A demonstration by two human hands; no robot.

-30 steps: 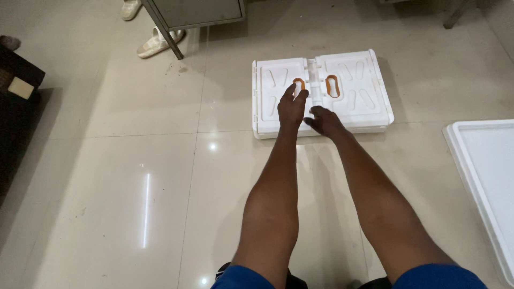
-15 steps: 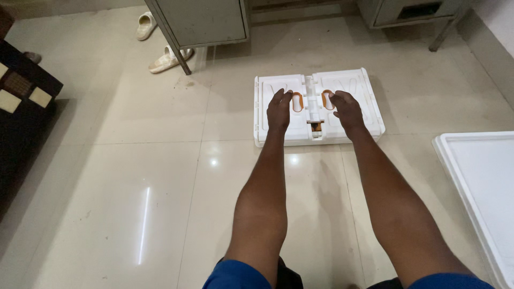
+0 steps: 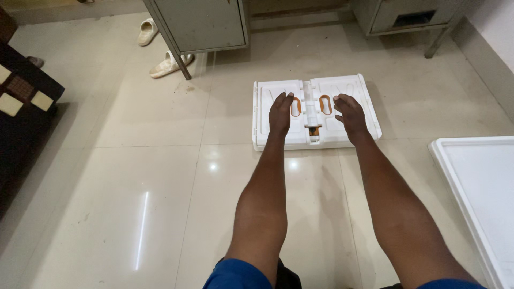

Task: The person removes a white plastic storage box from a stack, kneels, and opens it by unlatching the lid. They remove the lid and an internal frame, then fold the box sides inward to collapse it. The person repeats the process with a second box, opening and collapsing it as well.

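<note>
Where it lies flat on the glossy beige floor tiles (image 3: 160,176), the white moulded plastic panel with two orange oval slots (image 3: 316,136) bears both palms: left hand (image 3: 280,112) and right hand (image 3: 350,113), fingers spread, grasping nothing. Adjacent: grey metal cabinet (image 3: 201,24), cream slippers (image 3: 168,64), white flat tray (image 3: 482,198).

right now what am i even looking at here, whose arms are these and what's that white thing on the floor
The picture comes from a camera worn on a person's head, looking down, so the two bare arms are that person's own. The left hand and the right hand both rest flat on a white moulded foam tray lying on the tiled floor; neither grips anything. The tray has two orange-rimmed slots and a centre channel. Nearby are a grey metal cabinet, pale slippers and a white panel.
</note>
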